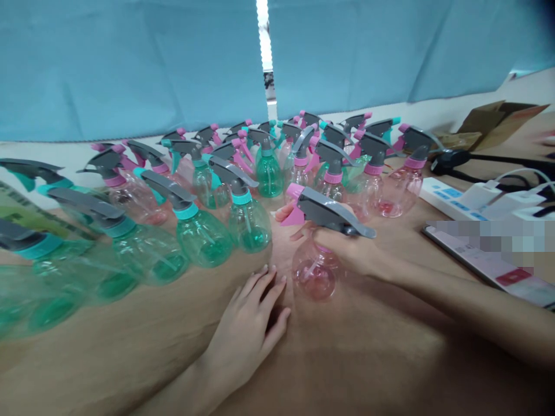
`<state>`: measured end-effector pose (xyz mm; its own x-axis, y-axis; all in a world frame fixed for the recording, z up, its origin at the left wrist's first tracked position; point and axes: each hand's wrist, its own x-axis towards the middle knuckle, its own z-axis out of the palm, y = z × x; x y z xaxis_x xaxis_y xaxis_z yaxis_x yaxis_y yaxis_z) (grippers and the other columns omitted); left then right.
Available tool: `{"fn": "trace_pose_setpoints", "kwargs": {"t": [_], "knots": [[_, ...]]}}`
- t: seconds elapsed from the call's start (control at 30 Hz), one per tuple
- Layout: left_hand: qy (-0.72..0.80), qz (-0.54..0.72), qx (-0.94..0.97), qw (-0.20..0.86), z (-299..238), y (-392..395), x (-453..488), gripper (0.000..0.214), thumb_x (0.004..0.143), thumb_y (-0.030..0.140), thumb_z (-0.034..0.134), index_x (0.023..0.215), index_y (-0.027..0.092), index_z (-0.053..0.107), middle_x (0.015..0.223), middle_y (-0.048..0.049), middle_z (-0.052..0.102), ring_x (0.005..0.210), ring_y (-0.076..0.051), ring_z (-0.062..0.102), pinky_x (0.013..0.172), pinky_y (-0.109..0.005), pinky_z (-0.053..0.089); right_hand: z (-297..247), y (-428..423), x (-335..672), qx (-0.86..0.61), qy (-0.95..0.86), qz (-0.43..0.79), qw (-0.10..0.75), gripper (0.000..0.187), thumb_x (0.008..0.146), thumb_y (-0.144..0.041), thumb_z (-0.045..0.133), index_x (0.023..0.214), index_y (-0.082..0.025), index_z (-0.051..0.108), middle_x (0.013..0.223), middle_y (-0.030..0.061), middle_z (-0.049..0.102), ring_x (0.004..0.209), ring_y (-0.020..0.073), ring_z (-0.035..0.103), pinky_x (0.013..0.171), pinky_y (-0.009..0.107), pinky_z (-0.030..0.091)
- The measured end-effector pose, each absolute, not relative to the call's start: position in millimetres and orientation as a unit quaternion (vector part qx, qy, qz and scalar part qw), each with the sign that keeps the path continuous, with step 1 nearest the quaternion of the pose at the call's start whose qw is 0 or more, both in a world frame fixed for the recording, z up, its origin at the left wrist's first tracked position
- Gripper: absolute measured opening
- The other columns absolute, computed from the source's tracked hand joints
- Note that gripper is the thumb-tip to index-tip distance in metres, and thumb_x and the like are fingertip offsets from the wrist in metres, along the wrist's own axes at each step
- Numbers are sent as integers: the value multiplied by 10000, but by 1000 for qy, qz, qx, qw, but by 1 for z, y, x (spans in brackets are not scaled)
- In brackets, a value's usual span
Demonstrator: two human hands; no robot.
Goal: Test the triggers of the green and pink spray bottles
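Note:
My right hand (347, 245) is wrapped round the neck of a pink see-through spray bottle (315, 278) with a grey and pink trigger head. The bottle is upright at or just above the table; its contact with the wood cannot be made out. Part of the fingers is hidden behind the spray head. Beside it, my left hand (249, 323) rests palm down on the wooden table (182, 352), fingers loosely apart and holding nothing. Nearest to the left hand are a green spray bottle (250, 225) and another green spray bottle (206, 238), both standing apart from it.
Several more green and pink spray bottles crowd the back and left. On the right lie a phone (472, 254), a white power strip (442, 195) with plugged-in chargers, and black cables. An open cardboard box (489, 124) stands behind them. Blue cloth (130, 69) hangs at the back.

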<state>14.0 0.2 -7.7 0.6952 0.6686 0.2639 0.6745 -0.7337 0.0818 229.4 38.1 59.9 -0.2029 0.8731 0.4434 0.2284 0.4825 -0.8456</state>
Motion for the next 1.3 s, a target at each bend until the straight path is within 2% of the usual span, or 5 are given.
{"fn": "trace_pose_setpoints", "kwargs": {"t": [0.27,0.63,0.87,1.07,1.3], "knots": [[-365,-127,-922,7,-7,0,15,399,957,275,457,1328,129,476,1373,-142,498,1277,-290,433,1006,-477,405,57,38,231,-389,-689,348,503,181,733,-164,539,871,-254,614,666,-41,574,599,138,524,591,281,449],[-366,-142,-920,6,-6,0,15,390,967,290,437,1336,166,468,1370,-120,508,1274,-284,442,1000,-475,414,59,39,231,-387,-694,353,494,137,756,-193,574,865,-258,626,642,-44,553,608,142,531,604,289,467],[-370,-125,-921,7,-6,0,16,392,959,278,453,1325,139,481,1375,-134,500,1274,-291,438,1001,-482,413,62,38,229,-345,-696,388,496,272,770,-147,530,991,-257,644,790,-20,651,753,158,631,746,325,507],[-371,-120,-921,8,-6,-1,16,408,948,276,484,1327,125,483,1380,-146,491,1273,-302,438,1004,-480,411,66,38,231,-298,-716,374,509,360,759,-111,509,1055,-264,644,1068,4,655,896,158,635,834,328,506],[-368,-135,-920,13,-7,-1,15,385,963,286,443,1315,135,489,1383,-142,490,1270,-295,442,997,-478,415,66,36,234,-334,-719,359,492,386,725,-120,492,1061,-252,630,958,-14,657,730,135,603,720,279,495]]}}
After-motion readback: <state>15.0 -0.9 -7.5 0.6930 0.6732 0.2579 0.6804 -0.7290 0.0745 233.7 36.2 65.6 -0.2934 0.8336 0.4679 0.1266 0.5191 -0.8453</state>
